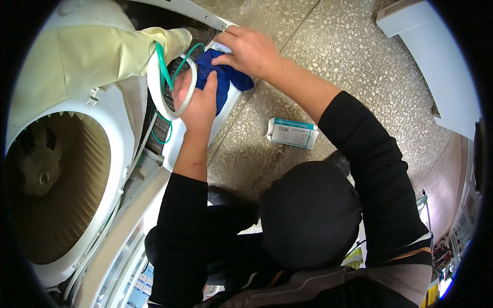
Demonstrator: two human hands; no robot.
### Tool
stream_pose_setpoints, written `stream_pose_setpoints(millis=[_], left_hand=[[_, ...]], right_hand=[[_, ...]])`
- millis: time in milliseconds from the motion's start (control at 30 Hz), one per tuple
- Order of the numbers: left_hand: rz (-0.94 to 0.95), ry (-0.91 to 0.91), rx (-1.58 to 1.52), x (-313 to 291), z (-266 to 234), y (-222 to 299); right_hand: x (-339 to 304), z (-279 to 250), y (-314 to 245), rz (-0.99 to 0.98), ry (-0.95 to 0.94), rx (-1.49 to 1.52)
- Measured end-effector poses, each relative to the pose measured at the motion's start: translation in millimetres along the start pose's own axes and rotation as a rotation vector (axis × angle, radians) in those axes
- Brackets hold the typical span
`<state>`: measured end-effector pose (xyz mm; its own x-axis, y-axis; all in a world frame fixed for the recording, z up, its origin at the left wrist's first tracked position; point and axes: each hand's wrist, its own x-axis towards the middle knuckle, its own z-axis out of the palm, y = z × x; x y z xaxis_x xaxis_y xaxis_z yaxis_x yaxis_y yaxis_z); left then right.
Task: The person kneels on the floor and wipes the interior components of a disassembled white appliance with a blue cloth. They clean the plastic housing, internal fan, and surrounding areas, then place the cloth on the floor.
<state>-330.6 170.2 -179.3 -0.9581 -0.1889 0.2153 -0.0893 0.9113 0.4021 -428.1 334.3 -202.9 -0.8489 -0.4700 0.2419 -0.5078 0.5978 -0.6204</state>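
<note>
A crumpled dark blue cloth (pixel 222 84) lies over the edge of a long white panel (pixel 177 141), part of a machine's housing. My left hand (pixel 197 105) is closed at the cloth's left side, its thumb pressed against the fabric. A white tube loop (pixel 150 82) and a green wire (pixel 160 56) hang across that hand, hiding some of its fingers. From the right, my right hand (pixel 251 51) grips the cloth at the panel's far end, with its thumb on the fabric and its fingers curled by the white edge.
A round white housing (pixel 123 138) with a ribbed, dusty fan drum (pixel 84 205) stands on the left. Above it runs a wide cream-coloured wrapped duct (pixel 87 56). On the speckled floor (pixel 328 61) lies a white and teal box (pixel 292 133). A white cabinet (pixel 436 56) is at the far right.
</note>
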Motion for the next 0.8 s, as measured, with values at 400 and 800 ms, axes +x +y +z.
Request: stream_pose_setpoints(millis=[400,800], left_hand=[[-0.025,-0.070,-0.160,20,-1,16],[-0.114,-0.320,-0.507,16,-3,-12]], right_hand=[[4,-9,-3,-0.102,-0.128,-0.011],[15,-6,3,-0.118,-0.162,-0.027]])
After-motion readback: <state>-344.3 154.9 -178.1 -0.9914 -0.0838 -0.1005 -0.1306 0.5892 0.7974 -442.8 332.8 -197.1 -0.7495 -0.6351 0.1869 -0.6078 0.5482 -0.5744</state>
